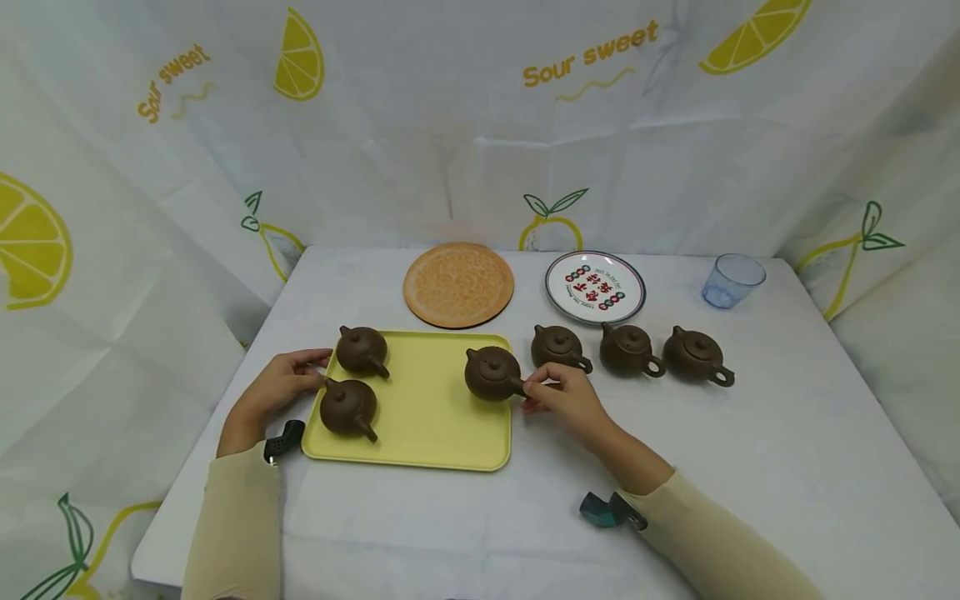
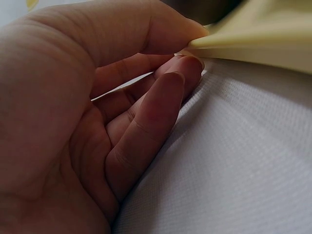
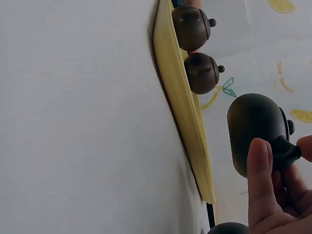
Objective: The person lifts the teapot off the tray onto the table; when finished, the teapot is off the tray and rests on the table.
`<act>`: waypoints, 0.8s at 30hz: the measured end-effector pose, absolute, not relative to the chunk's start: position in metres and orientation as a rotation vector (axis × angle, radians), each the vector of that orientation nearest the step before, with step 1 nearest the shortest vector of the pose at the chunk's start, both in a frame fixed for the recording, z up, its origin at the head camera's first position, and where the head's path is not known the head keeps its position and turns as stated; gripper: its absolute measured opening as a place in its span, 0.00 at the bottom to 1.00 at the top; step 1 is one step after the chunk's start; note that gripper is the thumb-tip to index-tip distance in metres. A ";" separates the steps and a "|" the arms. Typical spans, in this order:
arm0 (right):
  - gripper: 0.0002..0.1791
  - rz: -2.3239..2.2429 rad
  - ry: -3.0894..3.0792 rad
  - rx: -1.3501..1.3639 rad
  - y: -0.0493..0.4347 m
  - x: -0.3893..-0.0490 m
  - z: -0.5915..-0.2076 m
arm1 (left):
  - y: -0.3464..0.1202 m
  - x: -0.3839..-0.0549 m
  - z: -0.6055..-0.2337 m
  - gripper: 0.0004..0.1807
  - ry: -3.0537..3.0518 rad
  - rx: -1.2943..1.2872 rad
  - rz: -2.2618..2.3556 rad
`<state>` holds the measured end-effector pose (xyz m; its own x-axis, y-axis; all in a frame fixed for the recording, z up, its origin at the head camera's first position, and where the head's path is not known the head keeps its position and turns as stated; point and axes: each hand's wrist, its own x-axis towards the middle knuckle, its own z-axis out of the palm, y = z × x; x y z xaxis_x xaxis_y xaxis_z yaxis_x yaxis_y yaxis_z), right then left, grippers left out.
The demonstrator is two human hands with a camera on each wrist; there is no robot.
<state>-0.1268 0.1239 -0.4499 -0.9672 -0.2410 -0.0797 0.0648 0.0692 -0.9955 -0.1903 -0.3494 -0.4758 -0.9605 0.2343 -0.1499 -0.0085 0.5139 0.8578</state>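
A brown teapot (image 1: 492,374) hangs over the right end of the yellow tray (image 1: 427,433), lifted above its rim in the right wrist view. My right hand (image 1: 567,406) pinches it by the handle, the fingers close against its body. At the tray's left edge, my left hand (image 1: 282,385) grips the rim, thumb on top and fingertips beneath, as the left wrist view shows. Two more brown teapots stand on the tray's left side, a back teapot (image 1: 361,351) and a front teapot (image 1: 348,407).
Right of the tray, three teapots stand in a row: a near one (image 1: 556,347), a middle one (image 1: 627,349) and a far-right one (image 1: 694,354). Behind are a round tan mat (image 1: 458,285), a white patterned plate (image 1: 596,287) and a blue glass (image 1: 732,282).
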 end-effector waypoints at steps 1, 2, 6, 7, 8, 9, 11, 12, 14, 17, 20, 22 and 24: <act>0.07 -1.985 2.130 -0.176 0.128 -0.124 -0.450 | -0.350 -0.190 -0.475 0.32 2.516 0.197 1.420; 0.07 -1.979 2.134 -0.164 0.131 -0.122 -0.449 | -0.347 -0.189 -0.471 0.31 2.517 0.200 1.416; 0.08 -1.976 2.134 -0.152 0.146 -0.111 -0.445 | -0.348 -0.189 -0.471 0.31 2.532 0.209 1.402; 0.08 -1.978 2.134 -0.152 0.149 -0.109 -0.445 | -0.347 -0.190 -0.471 0.31 2.530 0.207 1.403; 0.08 -1.982 2.133 -0.158 0.153 -0.106 -0.445 | -0.347 -0.190 -0.472 0.31 2.528 0.203 1.404; 0.08 -1.985 2.133 -0.164 0.157 -0.104 -0.445 | -0.349 -0.192 -0.476 0.31 2.529 0.203 1.407; 0.07 -1.983 2.135 -0.173 0.164 -0.101 -0.447 | -0.348 -0.192 -0.477 0.31 2.522 0.194 1.411; 0.07 -1.979 2.135 -0.181 0.167 -0.100 -0.448 | -0.348 -0.192 -0.477 0.32 2.521 0.188 1.411; 0.07 -1.971 2.131 -0.203 0.173 -0.098 -0.450 | -0.348 -0.193 -0.477 0.32 2.512 0.185 1.416; 0.07 -1.958 2.119 -0.226 0.180 -0.094 -0.452 | -0.348 -0.193 -0.477 0.32 2.510 0.186 1.420; 0.07 -1.937 2.119 -0.235 0.186 -0.091 -0.454 | -0.349 -0.193 -0.477 0.31 2.510 0.192 1.421; 0.07 -1.923 2.124 -0.240 0.189 -0.089 -0.455 | -0.349 -0.193 -0.477 0.31 2.511 0.194 1.419; 0.08 -1.907 2.130 -0.253 0.192 -0.087 -0.456 | -0.349 -0.192 -0.477 0.32 2.510 0.190 1.419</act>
<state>-0.0869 0.1921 -0.4562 -0.9482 -0.3065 -0.0837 0.0495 0.1178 -0.9918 -0.1925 -0.3493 -0.4772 -0.9599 0.2350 -0.1527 -0.0097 0.5167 0.8561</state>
